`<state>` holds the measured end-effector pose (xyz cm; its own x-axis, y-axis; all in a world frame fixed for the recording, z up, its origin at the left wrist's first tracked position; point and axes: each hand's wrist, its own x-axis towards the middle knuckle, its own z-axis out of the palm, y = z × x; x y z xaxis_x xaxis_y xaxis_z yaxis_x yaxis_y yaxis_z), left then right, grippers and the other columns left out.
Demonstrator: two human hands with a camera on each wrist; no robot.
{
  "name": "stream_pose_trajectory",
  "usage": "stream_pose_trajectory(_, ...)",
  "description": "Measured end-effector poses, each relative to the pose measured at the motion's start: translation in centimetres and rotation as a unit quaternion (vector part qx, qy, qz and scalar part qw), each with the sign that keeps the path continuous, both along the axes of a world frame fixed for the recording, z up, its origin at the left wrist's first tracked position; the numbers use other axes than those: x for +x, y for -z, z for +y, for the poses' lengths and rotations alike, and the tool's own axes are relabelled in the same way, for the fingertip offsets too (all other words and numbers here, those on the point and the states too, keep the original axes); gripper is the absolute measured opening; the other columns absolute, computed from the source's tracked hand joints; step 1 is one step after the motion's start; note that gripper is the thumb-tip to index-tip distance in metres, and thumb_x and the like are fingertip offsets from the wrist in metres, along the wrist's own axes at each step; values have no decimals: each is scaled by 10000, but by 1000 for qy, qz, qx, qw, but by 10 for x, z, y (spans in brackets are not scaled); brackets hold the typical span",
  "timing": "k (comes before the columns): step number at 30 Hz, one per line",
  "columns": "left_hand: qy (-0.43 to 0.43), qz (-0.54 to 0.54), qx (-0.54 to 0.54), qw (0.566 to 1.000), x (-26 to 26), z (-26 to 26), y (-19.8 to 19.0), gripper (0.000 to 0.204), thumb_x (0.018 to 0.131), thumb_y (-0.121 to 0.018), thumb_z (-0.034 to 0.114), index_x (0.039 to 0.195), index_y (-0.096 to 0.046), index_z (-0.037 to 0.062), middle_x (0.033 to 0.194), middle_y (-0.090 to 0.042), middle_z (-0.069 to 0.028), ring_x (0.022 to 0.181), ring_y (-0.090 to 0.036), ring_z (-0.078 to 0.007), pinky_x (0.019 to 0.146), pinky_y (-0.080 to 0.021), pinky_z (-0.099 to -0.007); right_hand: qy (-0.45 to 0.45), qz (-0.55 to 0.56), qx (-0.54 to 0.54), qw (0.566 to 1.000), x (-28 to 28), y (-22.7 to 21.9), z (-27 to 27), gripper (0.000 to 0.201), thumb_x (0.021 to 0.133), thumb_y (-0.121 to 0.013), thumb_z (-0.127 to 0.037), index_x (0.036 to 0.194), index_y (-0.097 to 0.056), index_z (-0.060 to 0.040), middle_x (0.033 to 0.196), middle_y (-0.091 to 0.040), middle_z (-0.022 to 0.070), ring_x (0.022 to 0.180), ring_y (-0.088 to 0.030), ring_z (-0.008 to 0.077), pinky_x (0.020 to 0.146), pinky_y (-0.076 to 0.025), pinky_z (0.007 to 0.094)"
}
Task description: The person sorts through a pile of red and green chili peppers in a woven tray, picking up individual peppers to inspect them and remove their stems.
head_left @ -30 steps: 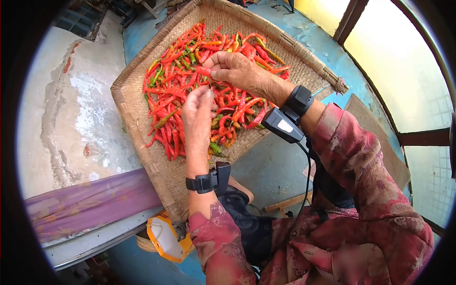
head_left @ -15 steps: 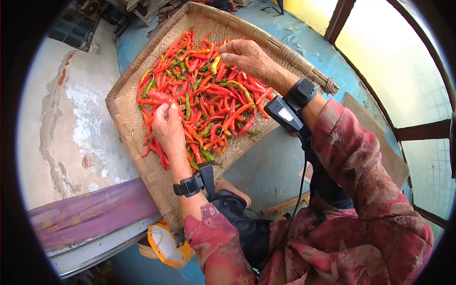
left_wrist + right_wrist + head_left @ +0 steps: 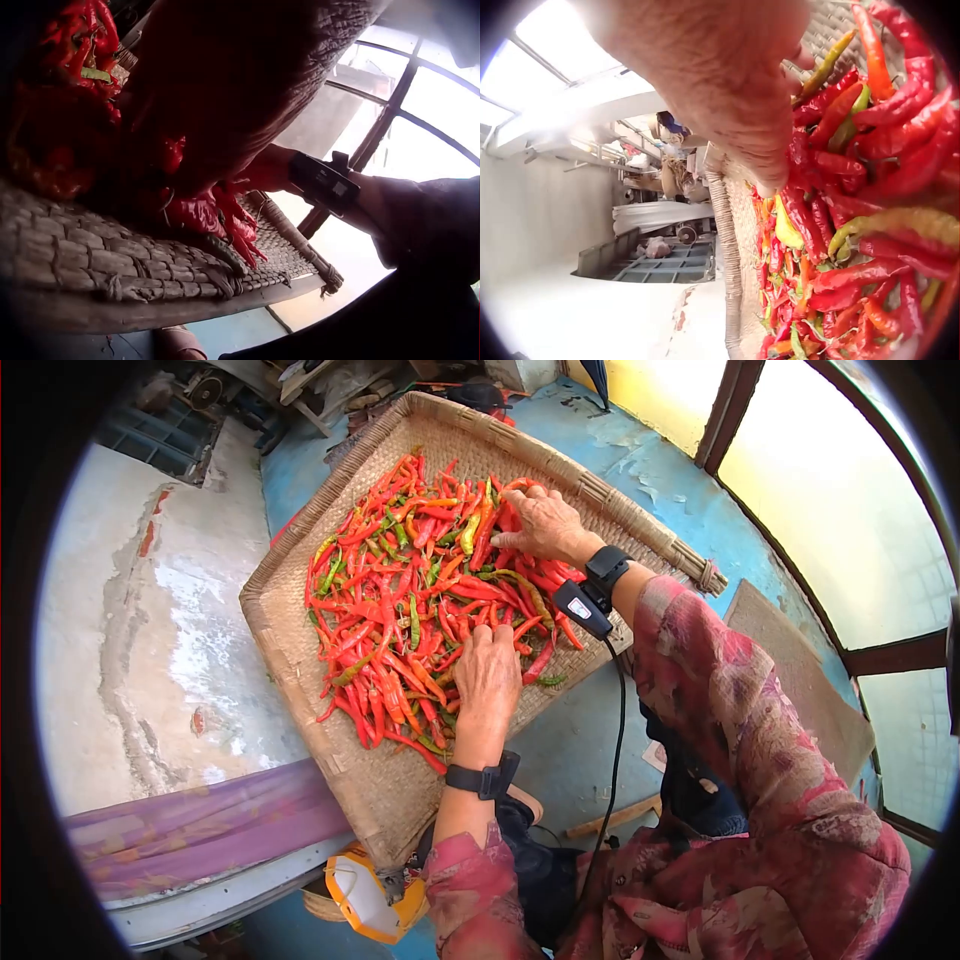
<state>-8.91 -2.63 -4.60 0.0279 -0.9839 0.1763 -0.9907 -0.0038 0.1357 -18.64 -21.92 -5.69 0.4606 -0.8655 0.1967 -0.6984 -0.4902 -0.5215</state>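
A heap of red, orange and green chillies (image 3: 420,590) lay spread across a woven bamboo tray (image 3: 290,650), which sat tilted over a blue floor (image 3: 660,470) beside a pale concrete slab (image 3: 150,630). In the head view the left hand (image 3: 487,675) rested palm down on the near edge of the heap, its fingers bent into the peppers, though whether they gripped any could not be told. The right hand (image 3: 540,525) lay on the far right part of the heap, fingers curled down among the chillies; again a grip could not be made out. The left wrist view (image 3: 225,90) showed what the head view hid: the underside of that hand dark over red peppers, with the tray's woven rim (image 3: 150,262) below and the other arm's wristband (image 3: 324,182) beyond. The right wrist view (image 3: 720,97) showed the hand's back above the chillies (image 3: 855,225) and the tray's far edge (image 3: 724,240).
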Motion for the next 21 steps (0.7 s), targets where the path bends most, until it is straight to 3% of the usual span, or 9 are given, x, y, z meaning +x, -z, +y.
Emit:
stream_pose_trajectory(3, -8, -3, 11, 1000, 5, -1, -7, 81, 783, -560, 83, 823, -552, 13, 794, -559, -167, 785, -596, -342, 632, -496, -432, -44, 44, 15, 998, 13, -1, 15, 750, 629, -763, -386, 1236, -423, -106, 1141, -489, 177, 1078, -490, 377, 849, -458, 458)
stream_pose_trajectory(4, -14, 0, 10, 1000, 9, -1, -9, 87, 788, -557, 94, 824, -552, 15, 783, -570, -174, 779, -602, -345, 634, -494, -438, -46, 33, 11, 998, 19, 2, 19, 615, 655, -729, -269, 1177, -460, -83, 1095, -499, 191, 1025, -521, 379, 807, -470, 463)
stream_pose_trajectory(8, -94, 63, 4, 994, 34, 1, -30, 130, 848, -514, 135, 903, -530, 18, 824, -607, -206, 770, -596, -390, 662, -464, -471, -75, -67, 1, 995, 34, 10, 21, 440, 649, -633, -90, 1075, -528, -59, 955, -561, 176, 892, -582, 351, 749, -486, 422)
stream_pose_trajectory(10, -148, 80, -44, 985, 51, 5, -38, 177, 867, -484, 159, 954, -547, 19, 801, -601, -219, 767, -584, -399, 655, -441, -466, -180, -162, 105, 965, 35, -4, 24, 425, 620, -624, -21, 1039, -565, -71, 873, -583, 132, 856, -596, 290, 730, -477, 368)
stream_pose_trajectory(11, -185, 83, -59, 977, 59, 6, -40, 217, 887, -449, 191, 973, -548, 17, 798, -601, -227, 754, -579, -405, 653, -444, -457, -198, -209, 125, 949, 35, -11, 31, 354, 633, -630, 5, 978, -589, -64, 782, -579, 67, 803, -589, 208, 718, -469, 323)
stream_pose_trajectory(12, -195, 103, -78, 972, 66, 10, -43, 235, 894, -437, 196, 993, -547, 14, 800, -615, -205, 723, -594, -370, 645, -451, -433, -199, -209, 124, 949, 36, -13, 35, 354, 633, -630, 5, 978, -589, -64, 782, -579, 67, 803, -589, 208, 718, -469, 323)
stream_pose_trajectory(14, -231, 206, -74, 948, 77, 14, -46, 208, 891, -447, 193, 971, -542, 26, 763, -614, -196, 731, -595, -382, 651, -441, -459, -285, -230, 154, 918, 40, -17, 42, 342, 664, -650, -1, 993, -583, -66, 786, -553, 25, 775, -552, 146, 722, -461, 291)
stream_pose_trajectory(18, -226, 187, -93, 951, 84, 23, -55, 210, 882, -461, 194, 982, -539, 27, 706, -606, -181, 692, -593, -371, 648, -442, -449, -338, -218, 165, 901, 34, -31, 68, 311, 707, -630, 20, 1006, -582, -52, 822, -537, 8, 785, -526, 123, 726, -454, 276)
stream_pose_trajectory(21, -213, 191, -100, 953, 92, 27, -55, 205, 869, -494, 180, 981, -543, 15, 796, -617, -180, 724, -594, -356, 667, -451, -430, -323, -239, 209, 892, 26, -41, 82, 283, 730, -588, 36, 1002, -585, -44, 852, -555, 21, 857, -545, 130, 782, -457, 271)
